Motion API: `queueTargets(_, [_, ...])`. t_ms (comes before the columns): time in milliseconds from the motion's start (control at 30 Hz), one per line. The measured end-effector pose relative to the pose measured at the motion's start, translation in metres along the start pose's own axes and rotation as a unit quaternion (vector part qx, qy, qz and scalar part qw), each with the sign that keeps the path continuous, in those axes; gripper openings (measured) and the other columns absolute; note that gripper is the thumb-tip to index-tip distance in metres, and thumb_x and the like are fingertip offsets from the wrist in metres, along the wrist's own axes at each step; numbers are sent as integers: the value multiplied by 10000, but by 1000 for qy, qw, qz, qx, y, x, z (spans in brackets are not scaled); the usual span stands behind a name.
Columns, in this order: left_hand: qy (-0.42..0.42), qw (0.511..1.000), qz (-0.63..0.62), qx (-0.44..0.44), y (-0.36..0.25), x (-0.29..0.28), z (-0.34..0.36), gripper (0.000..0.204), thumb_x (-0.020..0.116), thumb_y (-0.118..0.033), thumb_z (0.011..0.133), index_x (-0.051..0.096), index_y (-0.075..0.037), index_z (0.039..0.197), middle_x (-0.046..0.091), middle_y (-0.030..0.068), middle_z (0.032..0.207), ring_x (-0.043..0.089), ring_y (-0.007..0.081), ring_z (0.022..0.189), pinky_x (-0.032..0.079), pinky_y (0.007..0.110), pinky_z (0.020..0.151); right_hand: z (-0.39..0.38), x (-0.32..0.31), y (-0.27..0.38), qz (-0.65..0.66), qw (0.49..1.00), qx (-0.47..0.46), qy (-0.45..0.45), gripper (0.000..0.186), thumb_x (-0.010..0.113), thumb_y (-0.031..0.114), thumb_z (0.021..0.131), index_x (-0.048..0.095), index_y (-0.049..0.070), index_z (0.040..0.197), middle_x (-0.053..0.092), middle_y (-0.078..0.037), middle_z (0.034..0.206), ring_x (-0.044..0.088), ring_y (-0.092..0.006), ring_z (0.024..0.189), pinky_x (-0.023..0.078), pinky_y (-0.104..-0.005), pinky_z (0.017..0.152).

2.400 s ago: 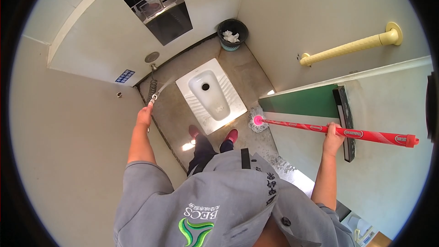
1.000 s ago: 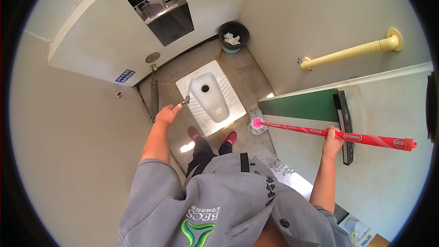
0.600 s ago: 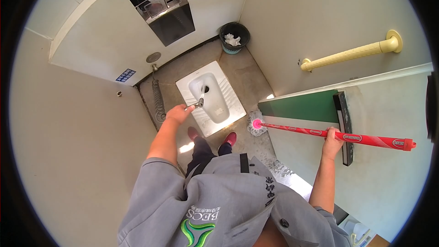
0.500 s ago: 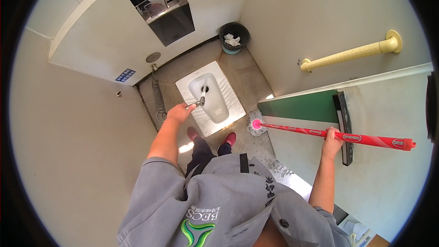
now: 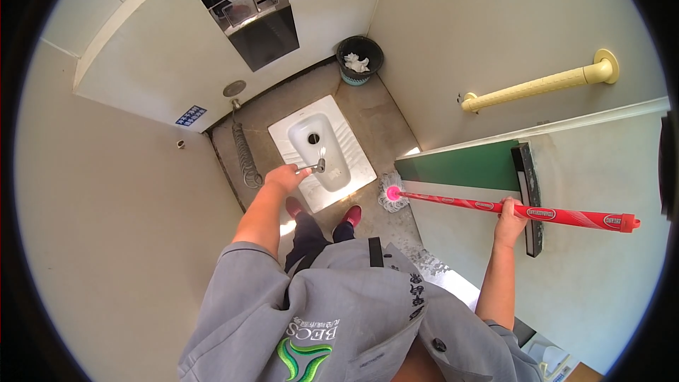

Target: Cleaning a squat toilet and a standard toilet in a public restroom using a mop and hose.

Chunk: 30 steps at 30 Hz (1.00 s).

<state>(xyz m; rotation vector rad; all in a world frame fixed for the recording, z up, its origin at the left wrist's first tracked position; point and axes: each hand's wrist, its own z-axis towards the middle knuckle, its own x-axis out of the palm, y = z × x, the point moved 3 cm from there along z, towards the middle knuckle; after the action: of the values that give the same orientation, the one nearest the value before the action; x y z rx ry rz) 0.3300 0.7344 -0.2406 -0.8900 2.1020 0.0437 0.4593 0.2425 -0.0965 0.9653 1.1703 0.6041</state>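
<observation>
My left hand (image 5: pixel 284 177) is closed round a metal spray nozzle (image 5: pixel 320 165), held over the white squat toilet (image 5: pixel 283 132). Water shows at the nozzle's head, above the basin. A coiled hose (image 5: pixel 242 148) hangs from the wall fitting to the floor by that hand. On the right, my right hand (image 5: pixel 508 221) grips the red handle of a mop (image 5: pixel 453 202). The mop's grey string head and pink hub rest on the floor beside the toilet's right edge.
A dark bin (image 5: pixel 359 56) with white paper stands in the far corner. A black wall dispenser (image 5: pixel 256 18) is on the back wall. A cream grab bar (image 5: pixel 537 89) runs along the right wall, above the green-and-white door (image 5: pixel 460 166). My shoes (image 5: pixel 351 216) stand just in front of the toilet.
The spray nozzle has moved slightly right and nearer over the basin, and its water stream has moved off the drain hole. The mop stays nearly in place in my right hand.
</observation>
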Motion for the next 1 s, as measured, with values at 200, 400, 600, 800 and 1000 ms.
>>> queueTargets(200, [85,996,25,3,-4,21,-13,648,342,-635,775,580,-96,1045,581,135,1037,523,299,1008,410,384,831,-1,-1,2,-9,1000,27,7,189,545,149,784,558,-23,706,549,-56,675,499,-130,645,413,-279,631])
queueTargets(400, [134,987,86,28,-8,51,-30,607,369,-609,783,588,-97,1024,594,108,1014,541,271,985,421,370,810,-3,2,8,-7,999,38,-1,187,544,146,782,555,-25,709,554,-62,682,500,-133,653,415,-279,636])
queueTargets(600, [153,979,123,61,-10,77,-37,601,384,-592,786,579,-84,1042,580,112,1051,533,269,1002,411,369,829,-1,2,2,-7,1000,5,-6,191,534,156,786,553,-12,696,538,-46,642,478,-112,584,389,-256,549])
queueTargets(800, [167,974,138,67,-13,82,-43,621,354,-629,775,585,-112,1031,582,89,1045,531,263,1006,418,363,823,0,1,3,-3,1000,4,-9,186,538,150,783,552,-11,693,541,-46,639,482,-111,582,390,-252,548])
queueTargets(1000, [182,969,155,62,-10,81,-44,594,364,-620,777,590,-126,1018,589,85,1022,541,258,988,426,363,807,-1,1,4,10,999,39,-2,170,544,126,778,555,-27,704,561,-64,679,511,-131,652,422,-272,634])
